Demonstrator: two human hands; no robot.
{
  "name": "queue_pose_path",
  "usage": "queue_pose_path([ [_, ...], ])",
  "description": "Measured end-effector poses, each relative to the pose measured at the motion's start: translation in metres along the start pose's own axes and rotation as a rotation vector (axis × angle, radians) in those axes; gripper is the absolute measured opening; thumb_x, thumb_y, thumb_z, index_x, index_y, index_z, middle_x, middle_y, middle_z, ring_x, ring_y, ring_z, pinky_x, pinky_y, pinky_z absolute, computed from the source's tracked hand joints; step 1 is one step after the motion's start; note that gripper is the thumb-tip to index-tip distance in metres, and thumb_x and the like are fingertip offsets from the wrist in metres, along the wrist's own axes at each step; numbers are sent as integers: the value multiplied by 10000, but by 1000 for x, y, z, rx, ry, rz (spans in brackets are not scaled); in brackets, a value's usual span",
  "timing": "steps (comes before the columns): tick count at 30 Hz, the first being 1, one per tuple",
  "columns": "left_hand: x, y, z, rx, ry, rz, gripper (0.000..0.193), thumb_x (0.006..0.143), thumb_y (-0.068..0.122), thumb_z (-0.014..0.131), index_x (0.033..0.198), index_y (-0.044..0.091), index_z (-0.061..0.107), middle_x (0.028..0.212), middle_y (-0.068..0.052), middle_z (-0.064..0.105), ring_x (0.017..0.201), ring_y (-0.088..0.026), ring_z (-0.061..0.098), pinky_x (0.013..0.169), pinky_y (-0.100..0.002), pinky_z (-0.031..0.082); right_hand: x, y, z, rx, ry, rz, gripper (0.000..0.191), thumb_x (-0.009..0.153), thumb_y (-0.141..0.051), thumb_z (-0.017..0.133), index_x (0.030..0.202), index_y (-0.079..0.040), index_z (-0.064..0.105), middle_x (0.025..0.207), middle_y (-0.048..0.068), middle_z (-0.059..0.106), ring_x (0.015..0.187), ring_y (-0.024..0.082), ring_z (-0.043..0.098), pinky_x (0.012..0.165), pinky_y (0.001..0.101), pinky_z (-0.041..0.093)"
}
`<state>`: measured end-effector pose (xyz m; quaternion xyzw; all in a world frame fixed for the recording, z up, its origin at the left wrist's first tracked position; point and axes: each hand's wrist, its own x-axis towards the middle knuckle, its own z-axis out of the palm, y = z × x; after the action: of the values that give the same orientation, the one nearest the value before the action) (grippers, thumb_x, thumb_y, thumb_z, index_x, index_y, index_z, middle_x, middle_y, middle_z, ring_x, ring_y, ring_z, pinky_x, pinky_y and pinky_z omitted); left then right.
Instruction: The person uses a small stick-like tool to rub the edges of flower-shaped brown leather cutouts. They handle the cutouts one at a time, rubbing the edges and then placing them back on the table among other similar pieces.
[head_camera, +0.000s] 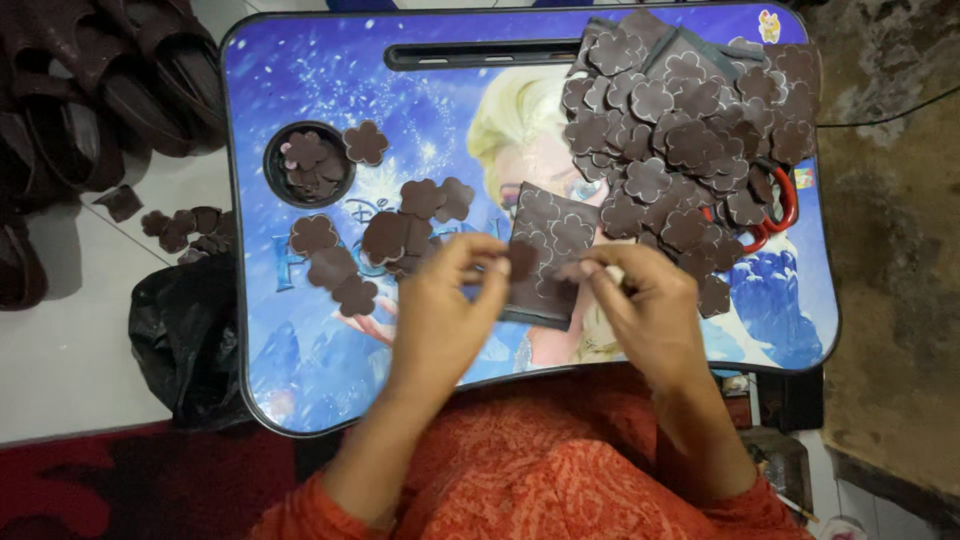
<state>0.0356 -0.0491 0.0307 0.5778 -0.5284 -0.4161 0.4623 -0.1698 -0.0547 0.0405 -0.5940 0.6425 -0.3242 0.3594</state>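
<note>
head view, looking down at a small blue lap worktop (300, 80) with a cartoon print, resting over the lap of a person in an orange patterned top. both hands meet near the front centre. the left hand (440, 310) has its fingers (478, 262) pinched closed on the left edge of a dark brown square sheet (548, 250) stamped with flower outlines; the right hand (650, 310) grips the sheet's right edge, fingers closed on it. the sheet is held just above the worktop, tilted toward the person. to the left lie loose brown flower cutouts (385, 240), and more sit in a round cup recess (308, 165). behind the right hand a large heap of flower pieces (680, 130) covers the far right corner, partly hiding red-handled scissors (780, 215). a black bag (185, 340) and dark sandals (100, 90) lie on the floor at left. judging from this, pressing a flower out cleanly calls for holding the sheet taut and pushing close to the cut line, so the shape does not tear.
</note>
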Motion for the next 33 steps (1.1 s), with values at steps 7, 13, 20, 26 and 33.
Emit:
queue_pose_path([
  [7,-16,-13,10,356,-42,173,404,895,196,764,1249,41,648,1129,-148,654,990,-336,652,850,-449,524,3,8,-21,-231,93,-297,116,976,-30,707,1081,-14,753,981,101,756,877,148,694,771,295,533],
  [13,-19,-15,12,482,-91,249,504,838,240,807,1288,62,663,1174,-98,621,1067,-315,583,914,-443,470,2,10,-6,-76,65,-71,171,949,-46,737,1115,-10,760,867,67,704,666,57,577,561,235,457],
  [20,-21,-22,15,510,-75,321,500,823,289,834,1256,87,685,1166,-81,615,1090,-307,583,926,-457,453,4,8,-8,-52,31,-5,185,941,-55,741,1118,-4,762,850,25,721,628,17,545,531,209,444],
  [26,-19,-25,13,474,-90,300,425,826,263,835,1181,86,684,1186,-89,612,1125,-316,583,950,-455,457,9,11,-6,5,-78,-143,174,951,-36,723,1119,-7,756,956,62,742,767,65,643,672,238,517],
  [33,-20,-26,13,457,-83,328,411,841,236,830,1194,68,702,1180,-86,627,1116,-305,589,954,-447,458,16,7,8,-130,-158,-304,198,901,-39,755,1099,-32,758,918,100,735,801,173,717,700,296,552],
])
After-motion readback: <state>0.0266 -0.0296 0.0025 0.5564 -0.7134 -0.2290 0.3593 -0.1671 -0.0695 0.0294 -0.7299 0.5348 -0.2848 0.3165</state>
